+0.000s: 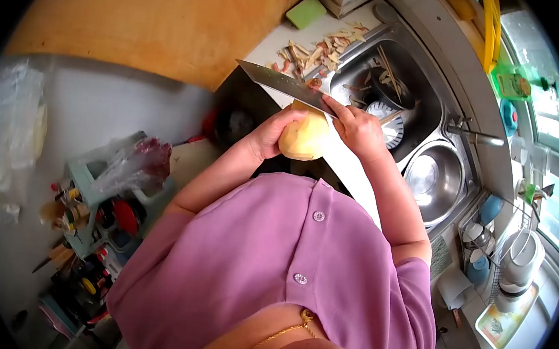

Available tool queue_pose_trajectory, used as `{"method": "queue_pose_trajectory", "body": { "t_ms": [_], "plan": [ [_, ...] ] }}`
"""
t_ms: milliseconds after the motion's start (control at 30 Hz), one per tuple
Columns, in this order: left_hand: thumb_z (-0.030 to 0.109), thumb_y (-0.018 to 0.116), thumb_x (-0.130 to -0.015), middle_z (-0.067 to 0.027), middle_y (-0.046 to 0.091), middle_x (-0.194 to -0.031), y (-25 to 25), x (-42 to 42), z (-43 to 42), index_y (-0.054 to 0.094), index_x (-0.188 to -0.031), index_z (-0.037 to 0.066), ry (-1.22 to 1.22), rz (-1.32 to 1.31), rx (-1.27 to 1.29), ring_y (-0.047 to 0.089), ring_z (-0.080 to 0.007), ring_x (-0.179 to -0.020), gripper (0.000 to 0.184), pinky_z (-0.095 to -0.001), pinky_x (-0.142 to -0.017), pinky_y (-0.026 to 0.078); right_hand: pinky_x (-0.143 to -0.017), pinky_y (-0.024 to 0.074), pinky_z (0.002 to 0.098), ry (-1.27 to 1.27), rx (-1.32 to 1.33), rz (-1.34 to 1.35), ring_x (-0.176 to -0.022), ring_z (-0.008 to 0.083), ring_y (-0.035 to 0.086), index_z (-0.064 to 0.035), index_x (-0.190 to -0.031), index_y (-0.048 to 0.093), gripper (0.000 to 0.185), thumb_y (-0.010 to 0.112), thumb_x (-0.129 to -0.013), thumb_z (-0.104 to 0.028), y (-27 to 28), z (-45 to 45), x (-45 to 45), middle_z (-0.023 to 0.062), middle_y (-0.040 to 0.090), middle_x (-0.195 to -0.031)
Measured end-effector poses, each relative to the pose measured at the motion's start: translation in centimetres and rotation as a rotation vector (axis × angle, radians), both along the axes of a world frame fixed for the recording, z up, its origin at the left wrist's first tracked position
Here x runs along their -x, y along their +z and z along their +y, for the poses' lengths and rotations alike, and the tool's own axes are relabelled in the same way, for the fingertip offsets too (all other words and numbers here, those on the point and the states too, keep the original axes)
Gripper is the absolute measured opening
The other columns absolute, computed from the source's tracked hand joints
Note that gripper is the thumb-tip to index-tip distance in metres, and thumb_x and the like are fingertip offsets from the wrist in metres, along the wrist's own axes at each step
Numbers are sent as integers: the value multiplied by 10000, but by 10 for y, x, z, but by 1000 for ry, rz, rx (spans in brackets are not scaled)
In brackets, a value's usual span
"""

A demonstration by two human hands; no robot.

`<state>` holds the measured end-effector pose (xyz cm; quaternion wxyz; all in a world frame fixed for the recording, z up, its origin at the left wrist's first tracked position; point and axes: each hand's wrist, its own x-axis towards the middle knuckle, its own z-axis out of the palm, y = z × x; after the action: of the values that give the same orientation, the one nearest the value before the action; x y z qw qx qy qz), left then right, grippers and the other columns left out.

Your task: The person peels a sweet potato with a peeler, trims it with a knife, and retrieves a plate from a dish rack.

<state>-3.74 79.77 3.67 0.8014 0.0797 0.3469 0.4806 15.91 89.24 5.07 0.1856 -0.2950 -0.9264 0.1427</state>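
Observation:
My left hand (pixel 273 131) is closed around a large, mostly peeled yellow tuber (pixel 305 137), which looks like a sweet potato, in front of my chest. In my right hand (pixel 362 130) is a broad kitchen knife (pixel 282 84), its handle hidden by my fingers. The blade points up and left and lies across the top of the tuber, and a bit of reddish-brown peel (pixel 314 83) clings near it. Beyond the blade, a heap of pale and reddish peelings (pixel 320 51) is spread on the counter beside the sink.
A steel double sink (pixel 433 88) on the right holds a dark pan (pixel 389 90), chopsticks and a striped dish (pixel 392 132). A wooden panel (pixel 154 16) fills the upper left. A cluttered rack (pixel 84 190) stands at left, a dish rack (pixel 482 240) at right. A green sponge (pixel 306 11) lies at the back.

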Motion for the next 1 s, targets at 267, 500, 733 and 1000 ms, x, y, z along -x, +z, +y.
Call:
{"method": "queue_pose_trajectory", "body": {
  "t_ms": [267,500,733,1000],
  "plan": [
    [268,586,-856,-93,576,-1122,-9,58,54,413,-1295,51,-13,74,-56,605,-213,-1002,519,-349,-885,500,-661,522,455,-195,350,-205,-694,339,641,-262,-1251,559,342,505,-913,-274,-90,58,-1,157,661,-776],
    [276,554,-904,-91,611,-1105,-54,101,53,461,-1263,42,80,93,23,617,-214,-1001,438,-372,-905,495,-791,482,414,-530,482,117,-952,374,601,-99,-1352,452,444,509,-928,-215,-88,16,2,211,618,-1080],
    [314,547,-911,-131,606,-1181,-71,133,36,459,-1296,16,84,98,152,601,-255,-1081,495,-410,-945,480,-705,491,414,-598,405,-73,-821,332,582,-115,-1402,368,639,649,-831,-172,-108,-76,-31,154,590,-915],
    [314,530,-926,-111,571,-1217,-73,135,39,439,-1310,34,-20,108,156,561,-236,-1130,484,-383,-980,444,-862,461,390,-1328,384,48,-984,345,582,-13,-1290,482,484,623,-851,-163,-121,-144,-152,198,593,-1092]
  ]
}}
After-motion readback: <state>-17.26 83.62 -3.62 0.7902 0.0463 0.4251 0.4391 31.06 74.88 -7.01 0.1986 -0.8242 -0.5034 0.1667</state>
